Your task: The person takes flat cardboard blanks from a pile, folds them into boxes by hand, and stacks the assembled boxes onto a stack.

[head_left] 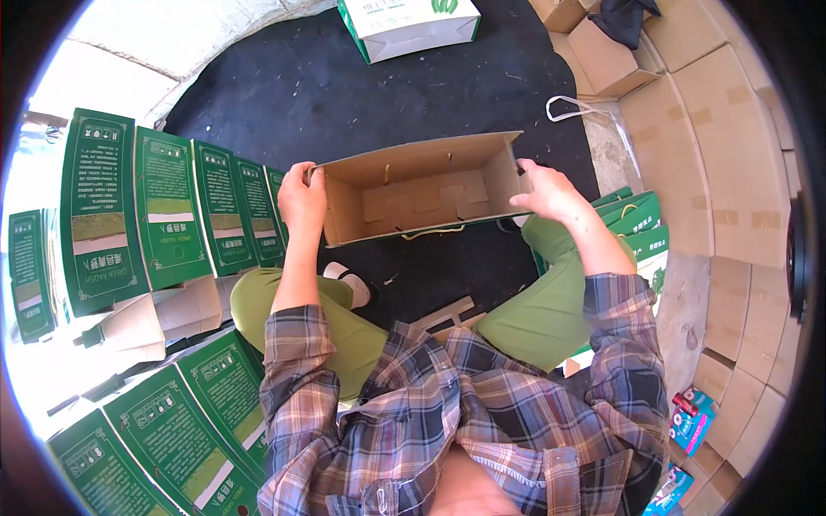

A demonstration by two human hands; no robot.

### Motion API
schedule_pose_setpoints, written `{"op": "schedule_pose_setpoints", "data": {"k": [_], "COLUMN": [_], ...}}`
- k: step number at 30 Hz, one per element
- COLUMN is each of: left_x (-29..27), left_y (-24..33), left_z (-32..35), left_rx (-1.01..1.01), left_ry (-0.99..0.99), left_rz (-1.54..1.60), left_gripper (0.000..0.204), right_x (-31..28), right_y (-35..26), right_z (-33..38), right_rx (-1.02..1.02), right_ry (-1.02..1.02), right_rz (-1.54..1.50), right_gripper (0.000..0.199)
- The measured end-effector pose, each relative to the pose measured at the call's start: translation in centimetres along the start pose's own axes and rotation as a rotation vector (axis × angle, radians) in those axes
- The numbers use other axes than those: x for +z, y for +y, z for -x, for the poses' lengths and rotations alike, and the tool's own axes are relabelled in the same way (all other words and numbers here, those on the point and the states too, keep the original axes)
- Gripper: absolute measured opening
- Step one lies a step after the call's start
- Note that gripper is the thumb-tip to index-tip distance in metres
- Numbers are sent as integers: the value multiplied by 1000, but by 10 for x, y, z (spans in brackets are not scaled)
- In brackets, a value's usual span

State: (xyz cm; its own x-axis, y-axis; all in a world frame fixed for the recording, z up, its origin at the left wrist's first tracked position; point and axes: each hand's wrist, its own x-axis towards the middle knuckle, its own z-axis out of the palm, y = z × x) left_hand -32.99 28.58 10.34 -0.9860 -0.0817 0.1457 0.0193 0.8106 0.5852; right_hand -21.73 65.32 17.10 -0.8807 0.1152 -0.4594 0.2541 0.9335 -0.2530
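Between my hands I hold up an open cardboard box (422, 185), its bare brown inside facing me. Short cord ends show on its inner walls, and a yellow cord handle (433, 230) hangs along its near green edge. At the box's left end, my left hand (303, 196) grips the wall with thumb and fingers. My right hand (549, 191) pinches the opposite end wall at its upper right corner. The outer faces of the box are mostly hidden.
Rows of green printed cartons (169, 206) stand at my left, with more green cartons (163, 430) nearer. A white and green box (411, 30) rests on the black sheet (275, 86) ahead. Green bags (632, 219) stand beside my right knee. Brown cartons (731, 163) are stacked along the right.
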Motion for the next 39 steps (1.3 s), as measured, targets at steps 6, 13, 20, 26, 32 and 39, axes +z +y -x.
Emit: {"op": "schedule_pose_setpoints", "data": {"k": [6, 13, 20, 26, 32, 39], "left_x": [0, -16, -19, -32, -36, -22], "left_y": [13, 32, 22, 30, 25, 20], "left_z": [8, 16, 16, 19, 23, 23], "left_rx": [-108, -386, -540, -346, 77, 189], "left_ry": [-69, -280, -325, -846, -1079, -828], "left_rz": [47, 434, 793, 521, 391, 126], "left_gripper": [32, 45, 53, 67, 93, 58], "right_x": [0, 8, 12, 16, 16, 12], "right_y": [-3, 0, 4, 9, 10, 5], "right_z": [-2, -14, -28, -40, -42, -42], "right_rx": [-15, -52, -31, 73, 63, 25], "right_ry": [-33, -5, -101, -196, -262, -246], "right_rz": [-68, -236, -481, -668, -679, -679], "right_gripper": [79, 86, 74, 56, 57, 55]}}
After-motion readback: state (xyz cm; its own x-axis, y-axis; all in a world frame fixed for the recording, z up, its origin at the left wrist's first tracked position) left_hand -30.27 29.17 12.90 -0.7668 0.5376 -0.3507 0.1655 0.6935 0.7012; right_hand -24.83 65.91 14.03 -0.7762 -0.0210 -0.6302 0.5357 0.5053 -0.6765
